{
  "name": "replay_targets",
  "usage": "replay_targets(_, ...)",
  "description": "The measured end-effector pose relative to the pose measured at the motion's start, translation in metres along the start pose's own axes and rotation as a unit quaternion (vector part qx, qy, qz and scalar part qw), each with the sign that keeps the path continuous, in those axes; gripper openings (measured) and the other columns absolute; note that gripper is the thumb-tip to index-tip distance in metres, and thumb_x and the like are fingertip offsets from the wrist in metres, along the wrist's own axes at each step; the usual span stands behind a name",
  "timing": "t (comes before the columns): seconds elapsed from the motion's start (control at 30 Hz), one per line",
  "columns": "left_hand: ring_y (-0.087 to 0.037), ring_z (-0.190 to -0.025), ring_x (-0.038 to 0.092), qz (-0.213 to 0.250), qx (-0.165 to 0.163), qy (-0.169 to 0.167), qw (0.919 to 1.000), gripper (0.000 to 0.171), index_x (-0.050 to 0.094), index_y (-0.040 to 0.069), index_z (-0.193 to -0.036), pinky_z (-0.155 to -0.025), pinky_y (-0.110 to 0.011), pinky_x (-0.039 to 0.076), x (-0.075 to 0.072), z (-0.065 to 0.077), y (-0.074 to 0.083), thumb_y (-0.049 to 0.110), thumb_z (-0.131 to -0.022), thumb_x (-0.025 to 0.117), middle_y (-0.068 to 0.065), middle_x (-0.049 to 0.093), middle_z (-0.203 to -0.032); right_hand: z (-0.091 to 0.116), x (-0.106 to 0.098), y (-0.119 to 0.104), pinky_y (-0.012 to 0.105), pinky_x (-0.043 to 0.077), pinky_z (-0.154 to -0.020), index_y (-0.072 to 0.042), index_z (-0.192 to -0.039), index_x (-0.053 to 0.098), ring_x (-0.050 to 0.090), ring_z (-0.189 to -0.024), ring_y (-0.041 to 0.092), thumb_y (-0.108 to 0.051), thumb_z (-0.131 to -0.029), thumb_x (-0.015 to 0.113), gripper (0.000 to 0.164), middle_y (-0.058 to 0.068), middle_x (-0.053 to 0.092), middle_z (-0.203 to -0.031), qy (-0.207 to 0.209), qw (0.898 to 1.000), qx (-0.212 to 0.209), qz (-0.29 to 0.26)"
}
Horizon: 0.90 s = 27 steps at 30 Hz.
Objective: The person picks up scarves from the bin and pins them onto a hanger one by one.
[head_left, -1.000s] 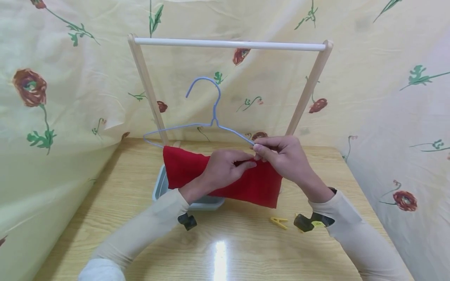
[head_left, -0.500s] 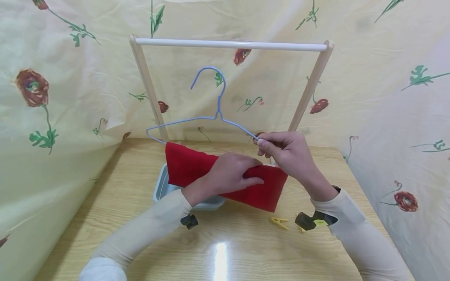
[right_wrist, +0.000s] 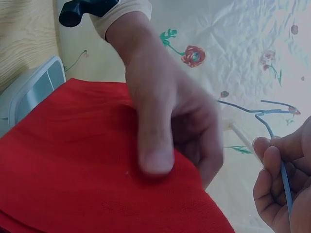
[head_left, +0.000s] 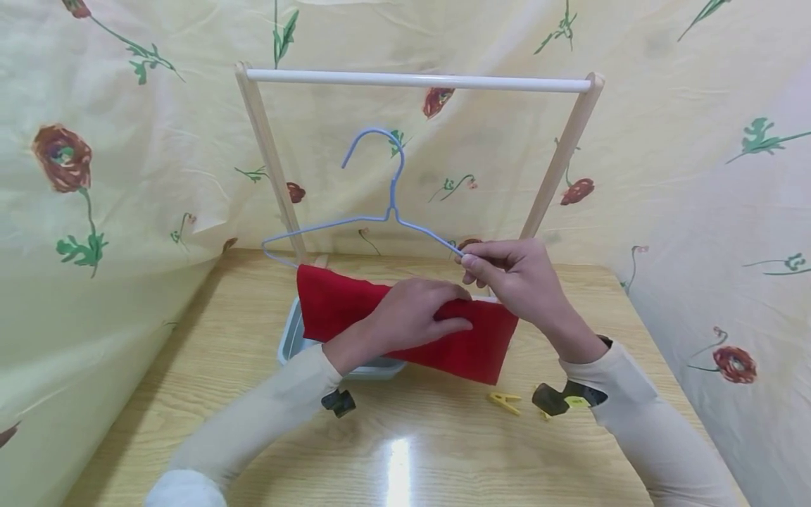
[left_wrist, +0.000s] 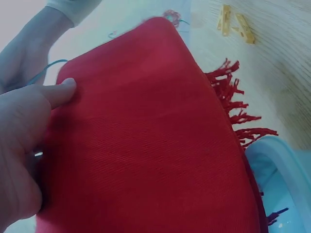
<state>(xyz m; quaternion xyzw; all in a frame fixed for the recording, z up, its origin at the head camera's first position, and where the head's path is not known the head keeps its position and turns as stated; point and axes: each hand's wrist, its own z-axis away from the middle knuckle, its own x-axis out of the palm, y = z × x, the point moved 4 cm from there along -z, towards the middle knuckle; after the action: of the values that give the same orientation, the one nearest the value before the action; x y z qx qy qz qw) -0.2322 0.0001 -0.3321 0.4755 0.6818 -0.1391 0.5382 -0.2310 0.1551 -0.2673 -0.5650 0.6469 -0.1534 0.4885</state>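
A red fringed scarf (head_left: 481, 338) lies folded over the lower bar of a blue wire hanger (head_left: 393, 193). My left hand (head_left: 418, 313) grips the scarf's upper edge, its thumb on the near face and its fingers over the far side. The right hand (head_left: 513, 274) pinches the hanger's right arm between thumb and fingers, as the right wrist view also shows. Red fringe (left_wrist: 238, 116) hangs from the scarf's far side in the left wrist view. In the head view the scarf and my hands cover most of the hanger's lower bar.
Behind the hanger stands a wooden rack with a white rod (head_left: 412, 79). A light blue basin (head_left: 290, 338) sits partly under the scarf. Yellow clothespins (head_left: 505, 403) lie on the table (head_left: 285, 451) at right. Floral cloth (head_left: 127, 211) walls the table at back and sides.
The hanger rose, then dipped slightly, ending a little further right. My left hand has moved lower, away from the right hand, and the scarf's right end has shifted right.
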Motion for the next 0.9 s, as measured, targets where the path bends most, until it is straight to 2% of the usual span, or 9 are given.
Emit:
replay_targets(0.1, -0.005, -0.086, 0.068, 0.005, -0.008, 0.009, 0.9999, 0.037, 0.070, 0.014, -0.120, -0.079, -0.018, 0.053, -0.009, 0.010, -0.003, 0.035, -0.091, 0.078, 0.005, 0.075, -0.105, 0.000, -0.001, 0.003, 0.022, 0.056, -0.064, 0.009, -0.102, 0.076, 0.068, -0.067, 0.010, 0.008, -0.092, 0.069, 0.012, 0.001, 0.073, -0.081, -0.001, 1.000, 0.004, 0.000)
replay_targets(0.27, -0.005, -0.085, 0.068, -0.010, -0.030, 0.023, 0.9992, 0.029, 0.073, 0.016, -0.114, -0.078, -0.020, 0.054, -0.027, 0.029, -0.018, 0.032, -0.091, 0.079, 0.007, 0.075, -0.100, 0.002, -0.003, 0.004, 0.022, 0.056, -0.063, 0.009, -0.104, 0.075, 0.067, -0.066, 0.011, 0.007, -0.093, 0.069, 0.014, 0.016, 0.073, -0.081, -0.006, 1.000, 0.015, 0.004)
replay_targets(0.37, -0.007, -0.087, 0.068, -0.009, -0.032, 0.017, 0.9993, 0.026, 0.075, 0.016, -0.113, -0.080, -0.023, 0.055, -0.034, 0.038, -0.024, 0.030, -0.091, 0.080, 0.005, 0.075, -0.101, 0.003, -0.002, 0.004, 0.022, 0.055, -0.063, 0.008, -0.105, 0.076, 0.067, -0.066, 0.011, 0.006, -0.093, 0.069, 0.014, 0.018, 0.072, -0.082, -0.010, 1.000, 0.020, 0.009)
replay_targets(0.53, -0.010, -0.089, 0.067, -0.006, -0.010, 0.006, 0.9999, 0.026, 0.073, 0.014, -0.113, -0.082, -0.025, 0.055, -0.034, 0.042, -0.028, 0.026, -0.091, 0.079, 0.003, 0.074, -0.101, 0.005, -0.001, 0.003, 0.021, 0.055, -0.063, 0.008, -0.103, 0.076, 0.066, -0.067, 0.012, 0.006, -0.093, 0.069, 0.012, 0.016, 0.072, -0.079, -0.012, 1.000, 0.021, 0.010)
replay_targets(0.77, -0.010, -0.090, 0.066, -0.047, 0.045, 0.031, 0.9974, 0.030, 0.073, 0.014, -0.117, -0.083, -0.023, 0.055, -0.029, 0.045, -0.031, 0.027, -0.091, 0.079, 0.002, 0.072, -0.103, 0.005, -0.001, 0.002, 0.021, 0.055, -0.063, 0.009, -0.102, 0.075, 0.066, -0.066, 0.011, 0.007, -0.092, 0.069, 0.012, 0.018, 0.072, -0.080, -0.011, 1.000, 0.016, 0.013)
replay_targets(0.9, -0.007, -0.086, 0.065, -0.037, 0.044, 0.037, 0.9977, 0.031, 0.073, 0.014, -0.115, -0.079, -0.019, 0.054, -0.031, 0.047, -0.032, 0.031, -0.090, 0.080, 0.004, 0.071, -0.100, 0.005, -0.001, 0.003, 0.021, 0.055, -0.062, 0.009, -0.102, 0.075, 0.066, -0.066, 0.011, 0.007, -0.092, 0.069, 0.011, 0.018, 0.072, -0.079, -0.012, 1.000, 0.014, 0.019)
